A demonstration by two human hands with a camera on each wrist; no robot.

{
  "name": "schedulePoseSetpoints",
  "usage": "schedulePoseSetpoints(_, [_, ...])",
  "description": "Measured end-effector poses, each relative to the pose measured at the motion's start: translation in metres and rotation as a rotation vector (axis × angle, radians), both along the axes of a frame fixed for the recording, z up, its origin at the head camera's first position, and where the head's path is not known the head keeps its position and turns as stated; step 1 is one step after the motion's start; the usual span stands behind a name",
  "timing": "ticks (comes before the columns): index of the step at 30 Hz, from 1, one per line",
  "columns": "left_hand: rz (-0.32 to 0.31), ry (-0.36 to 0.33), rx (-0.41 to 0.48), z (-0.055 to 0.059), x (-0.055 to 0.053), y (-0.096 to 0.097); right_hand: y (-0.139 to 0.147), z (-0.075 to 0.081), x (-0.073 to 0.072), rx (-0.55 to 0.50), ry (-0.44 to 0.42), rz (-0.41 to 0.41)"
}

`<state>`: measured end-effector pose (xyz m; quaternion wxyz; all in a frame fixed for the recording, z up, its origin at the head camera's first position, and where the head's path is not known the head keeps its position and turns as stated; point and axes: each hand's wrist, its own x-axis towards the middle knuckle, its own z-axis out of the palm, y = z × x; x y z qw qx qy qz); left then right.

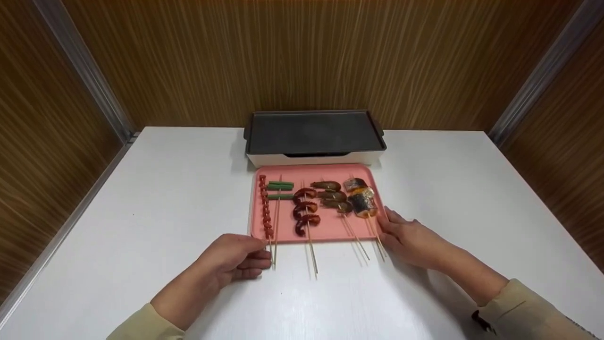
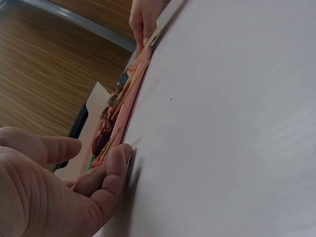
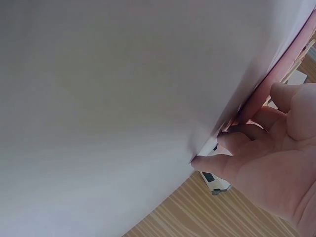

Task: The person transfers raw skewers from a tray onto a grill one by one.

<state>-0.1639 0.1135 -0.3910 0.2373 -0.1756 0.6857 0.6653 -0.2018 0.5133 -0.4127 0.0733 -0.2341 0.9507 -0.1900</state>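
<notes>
A pink tray (image 1: 330, 232) carries several food skewers. From left to right lie a skewer of small red pieces (image 1: 265, 208), a green vegetable skewer (image 1: 280, 186), a dark red octopus-like skewer (image 1: 306, 219), a shrimp skewer (image 1: 332, 195) and a fish-like skewer (image 1: 362, 202). My left hand (image 1: 236, 257) is at the front left corner, thumb near the rim and apart from loosely bent fingers (image 2: 116, 170). By the front right corner, my right hand (image 1: 413, 241) rests its extended fingers (image 3: 212, 164) against the tray's side and the tabletop.
Behind the tray stands an electric griddle (image 1: 314, 132) with a black plate and a pale base. Both sit on a white table (image 1: 165, 189). Wood-grain panels (image 1: 311, 56) enclose the back and sides. Stick ends (image 1: 313, 259) jut past the tray's front rim.
</notes>
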Motion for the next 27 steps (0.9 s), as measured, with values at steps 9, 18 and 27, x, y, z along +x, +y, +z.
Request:
schedulePoseSetpoints(9, [-0.01,-0.015,0.014,-0.0041,-0.0028,0.0027,-0.0004,-0.0006,-0.0006,-0.009,0.009,0.011])
schedulePoseSetpoints(18, [-0.002,-0.007,0.016,-0.0069,-0.0021,0.004,0.0006,-0.0019,-0.0012,-0.016,0.004,0.01])
schedulePoseSetpoints(27, [0.028,0.003,0.008,-0.003,-0.0008,0.0027,0.0011,-0.0022,-0.0012,-0.018,0.009,0.013])
